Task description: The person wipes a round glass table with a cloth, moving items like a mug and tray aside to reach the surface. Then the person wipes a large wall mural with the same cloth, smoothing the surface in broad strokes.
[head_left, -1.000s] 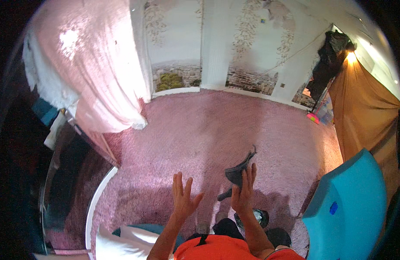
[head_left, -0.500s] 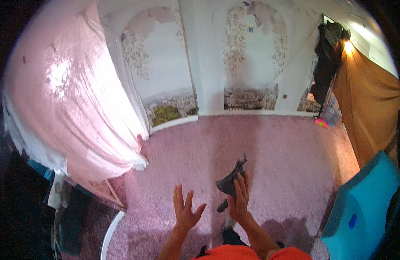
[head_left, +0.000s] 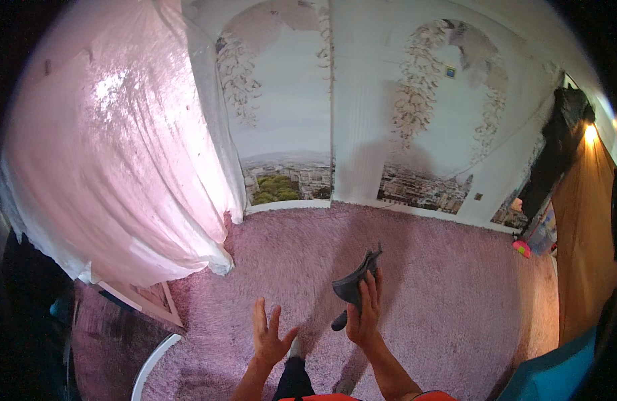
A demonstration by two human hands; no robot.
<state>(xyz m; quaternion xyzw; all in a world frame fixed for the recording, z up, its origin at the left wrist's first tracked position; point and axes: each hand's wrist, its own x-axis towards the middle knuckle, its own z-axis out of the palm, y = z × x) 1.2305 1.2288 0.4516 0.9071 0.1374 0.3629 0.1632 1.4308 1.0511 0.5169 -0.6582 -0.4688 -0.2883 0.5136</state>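
My right hand (head_left: 365,315) holds up a dark grey object (head_left: 349,291) in front of me, its fingers lying along the right side. The object has a broad curved upper part, a thin pronged tip pointing away, and a rounded end sticking out below the palm. I cannot make out its kind. To the left, my left hand (head_left: 271,339) is raised with its fingers spread, and nothing is in it. A gap separates that hand from the grey object.
Pinkish carpet (head_left: 449,307) spreads underfoot. A white sheet (head_left: 141,167) hangs at the left, above a framed panel (head_left: 162,301) near a curved white edge (head_left: 151,364). Ahead stands a wall with arched murals (head_left: 288,127). At the right are a brown curtain (head_left: 582,247) and a teal piece (head_left: 556,374).
The whole view has turned left, so the wall and curtain sit further right. My left hand is slightly lower and further left. The right hand keeps hold of the grey object.
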